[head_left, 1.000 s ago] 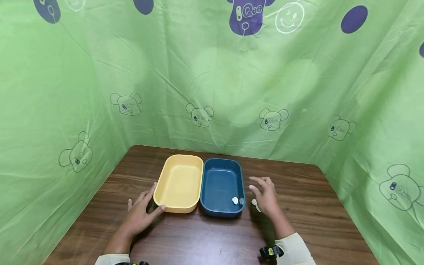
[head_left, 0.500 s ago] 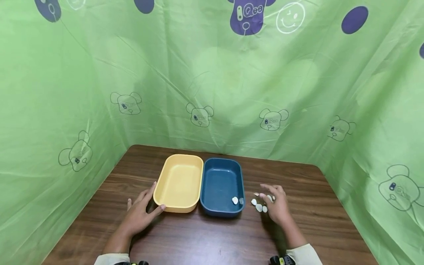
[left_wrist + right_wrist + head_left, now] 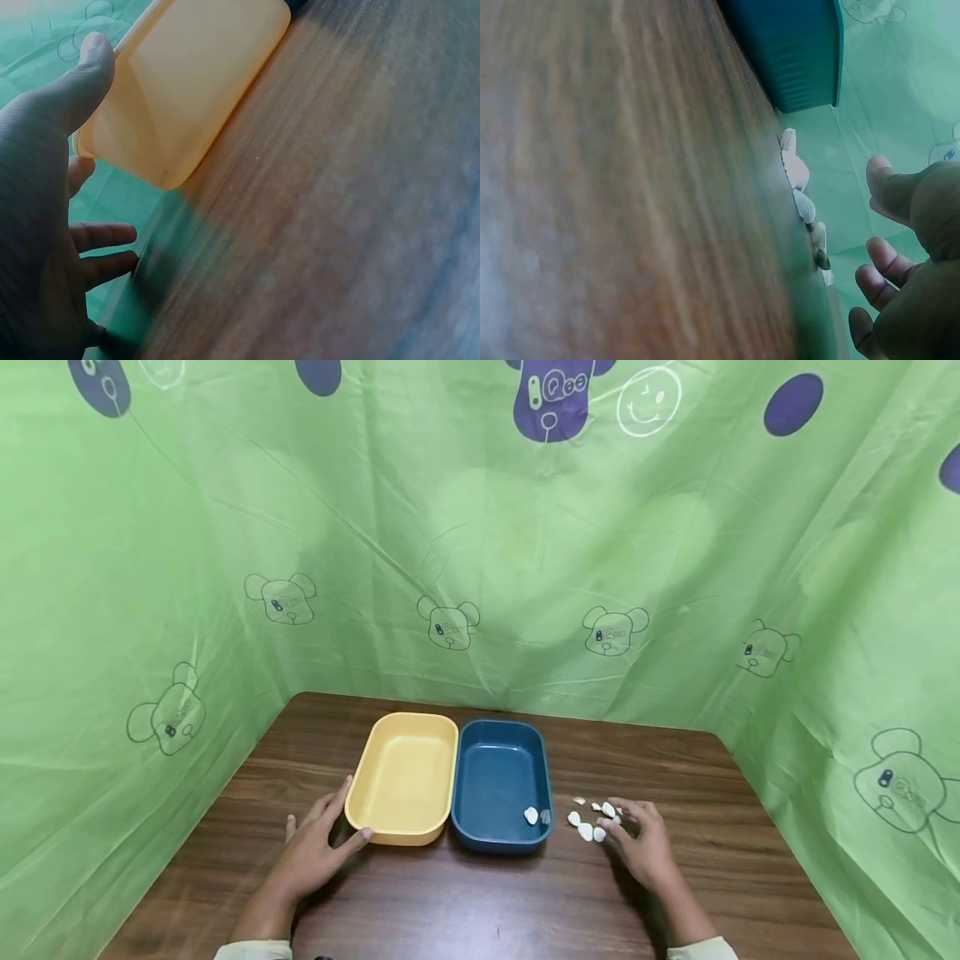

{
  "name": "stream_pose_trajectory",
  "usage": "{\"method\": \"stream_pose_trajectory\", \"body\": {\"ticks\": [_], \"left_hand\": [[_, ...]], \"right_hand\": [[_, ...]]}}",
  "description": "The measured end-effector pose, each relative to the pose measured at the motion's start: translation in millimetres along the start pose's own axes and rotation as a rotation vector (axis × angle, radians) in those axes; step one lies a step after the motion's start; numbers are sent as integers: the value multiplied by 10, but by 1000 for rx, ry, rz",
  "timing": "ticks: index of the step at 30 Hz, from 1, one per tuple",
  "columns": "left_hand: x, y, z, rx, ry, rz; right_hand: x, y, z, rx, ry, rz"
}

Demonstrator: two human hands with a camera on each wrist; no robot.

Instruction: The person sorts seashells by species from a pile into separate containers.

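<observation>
My left hand (image 3: 311,856) rests at the near left corner of a yellow plastic tray (image 3: 403,837), thumb at the near rim and straight fingers along the left side. In the left wrist view the thumb lies at the rim of the tray (image 3: 180,90) and the other fingers are spread. My right hand (image 3: 645,847) hovers at the right of several small white seashells (image 3: 586,832) on the table, thumb and fingers apart with nothing between them. Ridges show on the shells (image 3: 795,169) in the right wrist view.
Against the yellow tray's right side stands a dark blue tray (image 3: 498,842), with one white seashell (image 3: 531,816) near its front right corner. Both stand on a brown wooden table (image 3: 465,902). A green printed curtain (image 3: 525,543) surrounds the table's back and sides.
My right hand has moved away from the blue tray, rightward and nearer to me, uncovering more of the seashells. My left hand has kept its place at the yellow tray.
</observation>
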State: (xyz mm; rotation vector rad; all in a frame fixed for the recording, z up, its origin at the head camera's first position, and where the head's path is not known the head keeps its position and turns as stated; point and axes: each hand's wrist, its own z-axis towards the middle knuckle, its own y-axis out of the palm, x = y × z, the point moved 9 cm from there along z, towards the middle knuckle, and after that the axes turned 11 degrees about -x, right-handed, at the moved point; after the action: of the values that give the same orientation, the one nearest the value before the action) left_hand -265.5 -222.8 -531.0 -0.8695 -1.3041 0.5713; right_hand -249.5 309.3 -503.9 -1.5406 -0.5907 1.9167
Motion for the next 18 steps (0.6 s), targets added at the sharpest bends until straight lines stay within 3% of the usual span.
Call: {"method": "stream_pose_trajectory", "body": {"ticks": [6, 18], "left_hand": [[7, 22, -18, -6, -5, -5], [11, 22, -9, -16, -8, -15]], "right_hand": [[139, 16, -33, -12, 53, 39], [304, 95, -68, 25, 58, 71]]}}
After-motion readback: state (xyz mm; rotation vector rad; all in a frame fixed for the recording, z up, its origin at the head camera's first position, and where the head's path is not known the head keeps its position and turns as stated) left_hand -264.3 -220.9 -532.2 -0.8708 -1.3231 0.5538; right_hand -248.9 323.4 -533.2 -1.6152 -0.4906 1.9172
